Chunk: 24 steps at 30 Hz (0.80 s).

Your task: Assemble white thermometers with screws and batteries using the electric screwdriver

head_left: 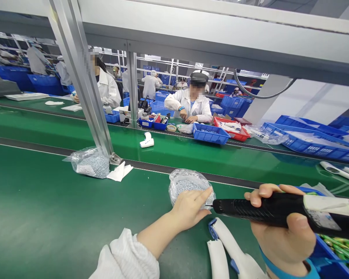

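Observation:
In my right hand (285,228) is a black electric screwdriver (258,209), its fingers wrapped round the body and its bit pointing left. My left hand (190,205) is at the front edge of an open clear plastic bag of small metal screws (189,184). Its index finger and thumb reach to either side of the screwdriver's bit tip; anything pinched there is too small or hidden to make out. Just below the bit lie two white handheld housing parts, a curved shell (218,259) and a larger one with blue trim (235,248).
A second bag of screws (94,164) and a white tissue (120,171) lie by the metal post (84,77). At right, a blue bin (328,259) holds green parts. Across the green belt (168,155), carrying a white housing (147,140), a co-worker (192,102) sits behind bins.

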### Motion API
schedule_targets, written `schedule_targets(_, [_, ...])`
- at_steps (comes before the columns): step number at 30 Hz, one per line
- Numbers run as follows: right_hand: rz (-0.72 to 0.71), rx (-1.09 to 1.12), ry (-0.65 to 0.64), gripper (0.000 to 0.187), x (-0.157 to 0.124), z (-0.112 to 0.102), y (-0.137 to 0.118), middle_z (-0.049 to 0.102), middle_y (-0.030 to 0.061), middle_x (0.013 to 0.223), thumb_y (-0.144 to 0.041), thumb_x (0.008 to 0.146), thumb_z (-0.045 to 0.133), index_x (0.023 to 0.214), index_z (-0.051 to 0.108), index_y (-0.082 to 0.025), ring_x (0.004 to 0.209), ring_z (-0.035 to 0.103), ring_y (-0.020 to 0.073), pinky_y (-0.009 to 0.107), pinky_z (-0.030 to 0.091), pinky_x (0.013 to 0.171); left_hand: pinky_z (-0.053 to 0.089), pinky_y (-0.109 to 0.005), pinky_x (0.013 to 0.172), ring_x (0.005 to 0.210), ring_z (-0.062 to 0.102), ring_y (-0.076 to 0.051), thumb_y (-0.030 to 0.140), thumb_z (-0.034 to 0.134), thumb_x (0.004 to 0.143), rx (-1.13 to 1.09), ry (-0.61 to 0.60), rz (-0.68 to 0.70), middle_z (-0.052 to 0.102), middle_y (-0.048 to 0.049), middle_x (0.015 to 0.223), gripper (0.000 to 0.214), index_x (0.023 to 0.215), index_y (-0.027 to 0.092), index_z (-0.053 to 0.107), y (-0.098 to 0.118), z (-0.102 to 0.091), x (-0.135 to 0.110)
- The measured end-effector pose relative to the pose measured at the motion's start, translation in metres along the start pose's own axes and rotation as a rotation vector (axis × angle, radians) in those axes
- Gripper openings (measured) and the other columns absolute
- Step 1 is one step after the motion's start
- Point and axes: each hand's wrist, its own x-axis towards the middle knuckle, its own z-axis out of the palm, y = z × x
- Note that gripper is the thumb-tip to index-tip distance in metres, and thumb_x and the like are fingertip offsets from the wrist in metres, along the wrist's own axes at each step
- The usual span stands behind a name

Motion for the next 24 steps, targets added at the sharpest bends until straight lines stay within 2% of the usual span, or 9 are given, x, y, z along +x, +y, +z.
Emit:
schedule_targets(3, [-0.007,-0.015,0.003,0.032,0.002,0.000,-0.005,0.054,0.0002,0.070,-0.043,0.064,0.075,0.087,0.062,-0.024,0.052,0.049,0.0131,0.031,0.047,0.054,0.051,-0.033,0.061,0.080,0.063,-0.023,0.030,0.045,0.087,0.003,0.007,-0.001,0.065,-0.0108,0.091,0.032,0.116,0.016,0.047,0.022,-0.003,0.001])
schedule_targets(6, [0.009,-0.071,-0.014,0.034,0.003,-0.005,-0.010,0.054,0.0018,0.069,-0.045,0.063,0.075,0.086,0.062,-0.023,0.050,0.049,0.0143,0.032,0.046,0.050,0.048,-0.027,0.057,0.072,0.062,-0.018,0.027,0.042,0.088,-0.007,-0.111,0.140,0.064,-0.0058,0.079,0.019,0.097,0.021,0.058,0.061,0.005,-0.006])
schedule_targets(8, [0.027,-0.108,-0.069,0.037,0.001,-0.010,-0.010,0.053,0.0025,0.070,-0.049,0.064,0.073,0.087,0.062,-0.023,0.050,0.050,0.0148,0.032,0.046,0.049,0.048,-0.026,0.062,0.081,0.061,-0.018,0.030,0.043,0.089,-0.021,-0.206,0.291,0.065,-0.0043,0.089,0.019,0.098,0.024,0.058,0.085,0.013,-0.014])
schedule_targets(10, [0.061,-0.122,-0.152,0.038,-0.002,-0.014,-0.010,0.053,0.0027,0.071,-0.051,0.067,0.070,0.091,0.060,-0.023,0.050,0.051,0.0148,0.032,0.046,0.047,0.048,-0.029,0.074,0.100,0.057,-0.020,0.037,0.041,0.090,-0.012,-0.225,0.366,0.060,-0.0051,0.112,0.027,0.110,0.026,0.054,0.100,0.020,-0.022])
schedule_targets(12, [0.103,-0.124,-0.224,0.038,-0.005,-0.016,-0.008,0.054,0.0026,0.074,-0.050,0.071,0.068,0.095,0.059,-0.023,0.053,0.052,0.0147,0.030,0.047,0.047,0.043,-0.035,0.089,0.116,0.048,-0.024,0.044,0.038,0.090,0.028,-0.212,0.362,0.050,-0.0074,0.129,0.037,0.121,0.026,0.047,0.105,0.024,-0.029])
schedule_targets(14, [0.133,-0.131,-0.271,0.037,-0.008,-0.016,-0.007,0.054,0.0026,0.077,-0.049,0.073,0.068,0.098,0.058,-0.023,0.056,0.053,0.0145,0.029,0.049,0.048,0.037,-0.039,0.096,0.122,0.043,-0.026,0.050,0.038,0.089,0.060,-0.229,0.352,0.046,-0.0099,0.134,0.044,0.125,0.026,0.045,0.104,0.025,-0.033])
schedule_targets(17, [0.144,-0.134,-0.307,0.036,-0.010,-0.013,-0.006,0.055,0.0029,0.078,-0.047,0.075,0.068,0.098,0.058,-0.022,0.057,0.054,0.0141,0.028,0.050,0.047,0.035,-0.042,0.097,0.123,0.042,-0.027,0.055,0.041,0.086,0.041,-0.276,0.365,0.045,-0.0114,0.135,0.048,0.124,0.027,0.046,0.100,0.027,-0.035])
schedule_targets(24, [0.163,-0.144,-0.316,0.035,-0.009,-0.011,-0.002,0.056,0.0035,0.077,-0.045,0.074,0.069,0.097,0.060,-0.021,0.055,0.056,0.0144,0.027,0.050,0.046,0.035,-0.046,0.096,0.125,0.041,-0.029,0.053,0.039,0.087,-0.062,-0.454,0.361,0.046,-0.0139,0.134,0.046,0.122,0.025,0.051,0.099,0.029,-0.029])
